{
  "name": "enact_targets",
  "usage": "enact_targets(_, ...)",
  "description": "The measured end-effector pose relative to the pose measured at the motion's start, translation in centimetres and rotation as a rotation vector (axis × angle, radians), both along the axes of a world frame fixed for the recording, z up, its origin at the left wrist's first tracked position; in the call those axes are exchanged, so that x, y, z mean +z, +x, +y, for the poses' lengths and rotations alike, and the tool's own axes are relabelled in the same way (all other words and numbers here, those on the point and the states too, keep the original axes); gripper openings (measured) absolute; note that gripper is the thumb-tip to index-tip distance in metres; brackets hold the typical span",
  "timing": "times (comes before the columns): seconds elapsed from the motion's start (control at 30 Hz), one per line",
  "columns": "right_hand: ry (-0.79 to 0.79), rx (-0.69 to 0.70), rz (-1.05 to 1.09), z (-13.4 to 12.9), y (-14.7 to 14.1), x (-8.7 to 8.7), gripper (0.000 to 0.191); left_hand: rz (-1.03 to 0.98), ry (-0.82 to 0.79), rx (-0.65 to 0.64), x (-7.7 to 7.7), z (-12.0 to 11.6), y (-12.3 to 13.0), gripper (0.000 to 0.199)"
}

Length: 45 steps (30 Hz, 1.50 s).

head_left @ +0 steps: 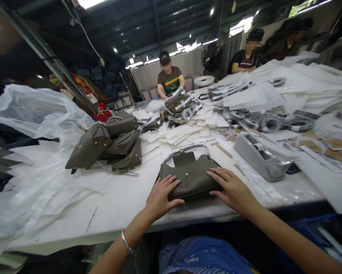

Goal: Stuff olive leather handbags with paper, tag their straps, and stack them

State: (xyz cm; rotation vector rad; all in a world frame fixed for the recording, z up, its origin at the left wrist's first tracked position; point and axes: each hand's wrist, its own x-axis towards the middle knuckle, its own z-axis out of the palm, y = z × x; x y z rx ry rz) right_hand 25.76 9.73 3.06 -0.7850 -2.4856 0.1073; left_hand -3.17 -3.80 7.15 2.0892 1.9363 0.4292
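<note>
An olive-brown handbag (192, 177) lies on the white table (116, 198) near its front edge, with a small gold clasp at its middle. Its handle, in a clear wrap, arches out on the far side, and a flap points away from me. My left hand (162, 194) rests on the bag's left end, fingers spread. On the right end lies my right hand (229, 186), its fingers also apart and flat on the bag. Neither hand is closed round anything.
Several olive bags (110, 142) are heaped at left, beside clear plastic sacks (39, 110). A grey bag (260, 158) stands at right. White sheets (185, 133) and wrapped straps (269, 121) cover the table's far part. A person (171, 78) works across it; others sit farther right.
</note>
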Motion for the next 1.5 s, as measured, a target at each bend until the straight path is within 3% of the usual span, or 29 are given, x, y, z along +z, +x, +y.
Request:
enact_targets(0.13,0.023,0.066,-0.095,0.0,0.2,1.9,0.057,0.108,0.02,-0.049,0.1,-1.4,1.1,0.077)
enact_targets(0.3,0.039,0.288,-0.271,2.1,-2.3,3.5,0.077,0.256,0.074,-0.123,0.4,0.8,2.1,0.088)
enact_targets(0.4,0.031,0.3,-0.304,2.7,-3.0,2.0,0.074,0.251,0.076,-0.154,-1.0,1.5,2.4,0.074)
enact_targets(0.53,0.09,0.283,-0.235,1.6,-2.4,-1.9,0.063,0.223,0.126,-0.173,-3.6,0.5,2.6,0.056)
enact_targets(0.6,0.116,0.263,-0.172,1.1,-2.1,-3.5,0.062,0.193,0.131,-0.185,-4.1,0.0,2.4,0.055)
enact_targets(0.67,0.114,0.262,-0.135,1.0,-1.8,-3.9,0.061,0.156,0.106,-0.19,-3.8,-0.3,1.8,0.051)
enact_targets(0.73,0.075,0.29,-0.136,1.4,-1.7,-3.2,0.063,0.137,0.073,-0.177,-2.8,-0.2,1.0,0.055)
enact_targets(0.87,-0.01,0.339,-0.222,2.3,-2.2,0.4,0.062,0.197,0.028,-0.118,-1.3,0.2,-0.1,0.081)
enact_targets(0.97,0.024,0.366,-0.284,2.7,-3.3,2.5,0.067,0.254,0.041,-0.104,-1.3,0.3,0.2,0.078)
enact_targets(1.03,0.073,0.387,-0.293,2.8,-3.9,2.7,0.068,0.287,0.081,-0.095,-1.6,0.2,0.6,0.074)
enact_targets(1.17,0.224,0.418,-0.241,3.0,-4.1,0.3,0.055,0.383,0.182,-0.113,-3.4,0.1,0.9,0.054)
enact_targets(1.33,0.374,0.392,-0.146,2.6,-3.0,-3.7,0.071,0.493,0.308,-0.141,-6.6,0.1,0.5,0.044)
enact_targets(1.4,0.379,0.404,-0.108,2.4,-2.9,-4.8,0.072,0.503,0.321,-0.129,-7.0,0.0,0.5,0.045)
enact_targets(1.5,0.358,0.426,-0.059,2.2,-3.0,-5.2,0.07,0.496,0.303,-0.154,-6.2,-0.4,0.6,0.047)
